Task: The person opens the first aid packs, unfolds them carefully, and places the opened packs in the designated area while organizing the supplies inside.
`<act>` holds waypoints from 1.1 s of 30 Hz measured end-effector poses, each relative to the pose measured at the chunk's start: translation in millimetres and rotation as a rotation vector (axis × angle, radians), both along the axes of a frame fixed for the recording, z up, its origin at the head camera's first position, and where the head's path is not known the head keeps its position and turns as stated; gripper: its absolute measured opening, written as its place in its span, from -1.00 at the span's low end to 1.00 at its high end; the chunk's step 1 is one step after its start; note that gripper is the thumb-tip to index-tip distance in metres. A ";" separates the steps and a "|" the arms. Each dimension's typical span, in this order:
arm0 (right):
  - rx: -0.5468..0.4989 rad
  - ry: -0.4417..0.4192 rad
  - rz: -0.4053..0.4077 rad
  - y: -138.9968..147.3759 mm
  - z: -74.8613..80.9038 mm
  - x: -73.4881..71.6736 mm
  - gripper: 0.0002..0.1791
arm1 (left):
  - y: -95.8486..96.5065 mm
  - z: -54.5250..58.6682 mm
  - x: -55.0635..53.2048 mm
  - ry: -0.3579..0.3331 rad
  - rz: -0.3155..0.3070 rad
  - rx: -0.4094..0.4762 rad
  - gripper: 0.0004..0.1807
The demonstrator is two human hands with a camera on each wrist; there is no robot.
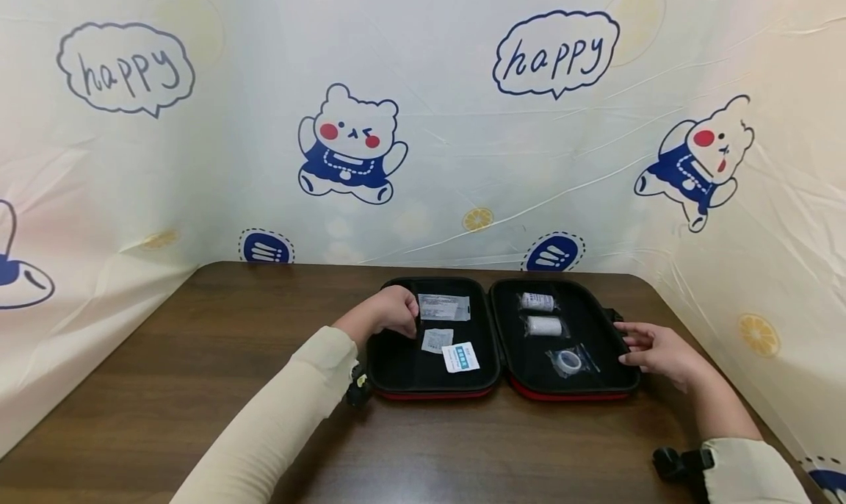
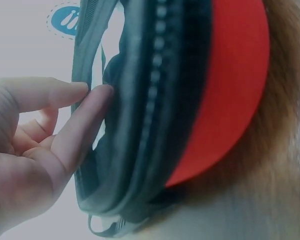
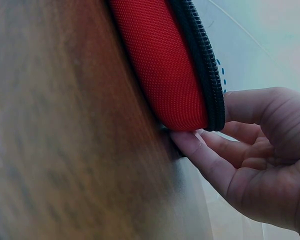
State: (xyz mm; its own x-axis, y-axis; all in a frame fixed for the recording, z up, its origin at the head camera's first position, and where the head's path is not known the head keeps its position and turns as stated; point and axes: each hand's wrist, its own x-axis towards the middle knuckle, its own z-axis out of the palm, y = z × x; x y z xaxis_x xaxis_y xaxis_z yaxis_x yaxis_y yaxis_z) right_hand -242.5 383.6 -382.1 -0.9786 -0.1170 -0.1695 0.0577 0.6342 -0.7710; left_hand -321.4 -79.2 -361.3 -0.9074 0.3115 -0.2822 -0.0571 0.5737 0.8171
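Observation:
A black-lined zip case (image 1: 432, 380) with a red shell (image 3: 160, 65) lies unfolded on the table. My left hand (image 1: 394, 311) reaches into its left half, fingers bent downward. In the left wrist view the thumb and a finger (image 2: 65, 95) come close together beside the rim; whether anything is between them is hidden. A clear packet (image 1: 444, 307), a small white packet (image 1: 437, 340) and a blue-and-white packet (image 1: 460, 357) lie in that half. My right hand (image 1: 657, 350) holds the right half's outer edge between thumb and fingers.
Two wrapped white rolls (image 1: 543, 326) and a bagged roll of tape (image 1: 568, 361) lie in the right half. A dark wooden table (image 1: 198, 372) carries the case. Behind and at both sides hangs a printed curtain (image 1: 449, 122).

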 end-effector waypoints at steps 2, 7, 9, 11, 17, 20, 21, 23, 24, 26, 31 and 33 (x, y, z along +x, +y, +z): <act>-0.004 0.001 0.001 -0.2 0.4 0.1 -0.22 | -3.1 2.7 1.2 0.000 0.000 0.003 -0.80; -0.008 0.001 -0.001 0.2 0.8 0.3 -0.22 | -9.0 12.5 5.2 0.016 -0.011 -0.008 -0.82; -0.006 0.001 -0.001 0.4 1.1 0.5 -0.22 | -9.8 16.1 6.5 0.022 -0.016 -0.016 -0.81; -0.007 0.002 -0.002 0.5 1.3 0.7 -0.22 | -9.5 18.7 7.7 0.031 -0.025 -0.029 -0.81; -0.015 0.001 0.001 -0.6 1.5 0.6 -0.22 | -3.4 21.4 11.3 0.036 -0.050 -0.046 -0.77; -0.013 0.004 0.003 -0.7 0.5 0.4 -0.22 | 1.8 19.3 13.0 0.050 -0.074 -0.052 -0.76; -0.014 0.006 0.004 -0.5 0.2 0.4 -0.22 | 3.8 18.7 13.7 0.060 -0.088 -0.057 -0.76; -0.011 0.006 0.001 -0.3 -0.3 0.6 -0.22 | 7.9 17.3 15.4 0.078 -0.117 -0.071 -0.78; -0.010 0.007 0.002 -0.2 -0.3 0.8 -0.22 | 10.1 16.5 16.4 0.087 -0.135 -0.081 -0.79; -0.006 0.008 0.002 -0.1 -0.2 1.1 -0.22 | 14.2 15.9 18.9 0.102 -0.170 -0.106 -0.82; -0.004 0.009 0.002 -0.7 0.6 1.8 -0.22 | 24.7 12.5 26.0 0.139 -0.257 -0.167 -0.81; -0.005 0.010 0.002 -1.0 0.9 1.9 -0.22 | 28.6 10.4 29.0 0.163 -0.299 -0.182 -0.75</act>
State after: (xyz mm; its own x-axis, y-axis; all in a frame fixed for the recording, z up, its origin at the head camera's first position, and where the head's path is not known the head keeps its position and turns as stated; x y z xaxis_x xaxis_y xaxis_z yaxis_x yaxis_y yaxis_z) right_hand -240.6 382.6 -381.2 -0.9800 -0.1200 -0.1589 0.0485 0.6302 -0.7749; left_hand -292.4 -50.6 -350.9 -0.8216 0.5271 -0.2173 0.2566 0.6822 0.6847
